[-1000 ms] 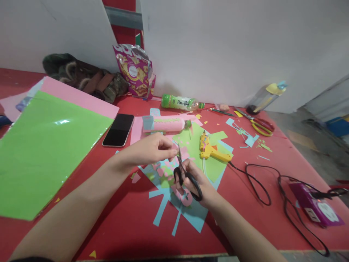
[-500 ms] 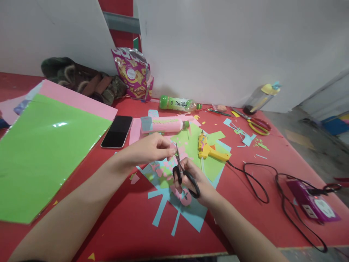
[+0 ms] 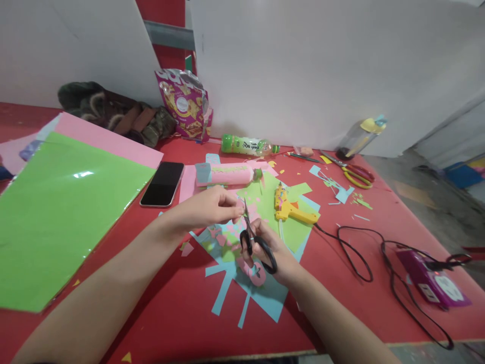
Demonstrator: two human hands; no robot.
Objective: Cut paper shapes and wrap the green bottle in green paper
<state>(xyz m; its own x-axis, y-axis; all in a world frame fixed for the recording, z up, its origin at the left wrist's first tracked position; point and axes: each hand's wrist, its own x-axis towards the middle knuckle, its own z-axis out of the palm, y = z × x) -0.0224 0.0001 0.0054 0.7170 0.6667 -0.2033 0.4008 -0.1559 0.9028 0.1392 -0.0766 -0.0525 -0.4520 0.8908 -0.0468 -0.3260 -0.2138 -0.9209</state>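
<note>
Camera view drifts slightly since the earliest frame, moving tabletop items a little leftward; both hands keep nearly the same pose. Small green scrap (image 3: 245,214), largely hidden by fingertips, sits at frame centre. Left hand (image 3: 222,206) pinches it between thumb and fingers. Right hand (image 3: 268,243) grips the scissors (image 3: 248,222) through the black handles, blades pointing up-frame beside the pinch. Blade contact with the scrap cannot be confirmed.

Recommended practice: keep left fingertips behind the cutting line; rotate the scrap rather than the scissors; cut near the pivot in short strokes.

Below lie loose paper cuttings (image 3: 227,237). Right of centre: glue gun (image 3: 290,211), best kept clear of the right wrist. Above centre: pink-wrapped bottle (image 3: 227,175).
</note>
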